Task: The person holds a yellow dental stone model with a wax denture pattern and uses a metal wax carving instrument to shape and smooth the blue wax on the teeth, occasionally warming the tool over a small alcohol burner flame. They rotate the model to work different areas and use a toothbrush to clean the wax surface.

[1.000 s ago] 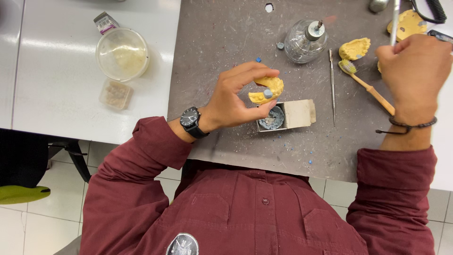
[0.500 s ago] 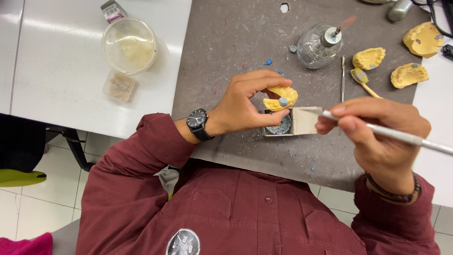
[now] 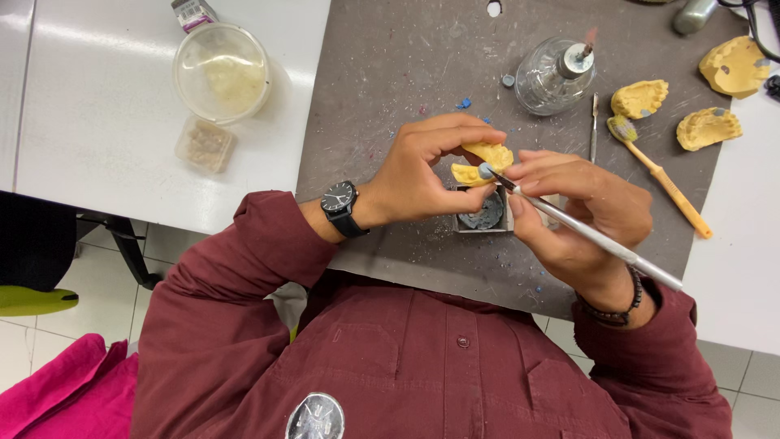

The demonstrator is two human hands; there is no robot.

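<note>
Yellow plaster dental cast (image 3: 486, 161) pinched in left hand (image 3: 422, 175), right hand (image 3: 581, 203) gripping metal tool (image 3: 585, 232), tip touching cast

At the top edge of the white table, a small labelled package (image 3: 193, 13) shows a white label with dark printing, just above a round clear plastic tub (image 3: 222, 71). A small open cardboard box (image 3: 485, 215) sits on the grey mat (image 3: 390, 65) beneath the hands.

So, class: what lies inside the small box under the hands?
The small box holds a dark grey lump, partly visible. The left hand and right hand cover the rest, so its full contents cannot be seen.
</note>
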